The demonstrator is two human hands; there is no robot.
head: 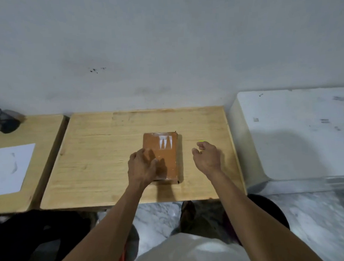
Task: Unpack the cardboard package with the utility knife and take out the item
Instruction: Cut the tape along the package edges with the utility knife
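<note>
A flat brown cardboard package (166, 150), sealed with glossy tape, lies in the middle of the wooden table (101, 152). My left hand (142, 166) lies on its near left part, fingers spread over the top and pressing it down. My right hand (207, 158) hovers to the right of the package, fingers loosely curled and thumb apart. A small yellow-green tip of the utility knife (200, 141) shows on the table just beyond my right fingers. The hand hides the rest of the knife.
A second wooden table (31, 135) stands at the left with a white sheet (10, 167) and a dark object (6, 120). A white block-like surface (296, 133) sits at the right. A wall runs behind the tables. A dark bag (34, 232) lies below left.
</note>
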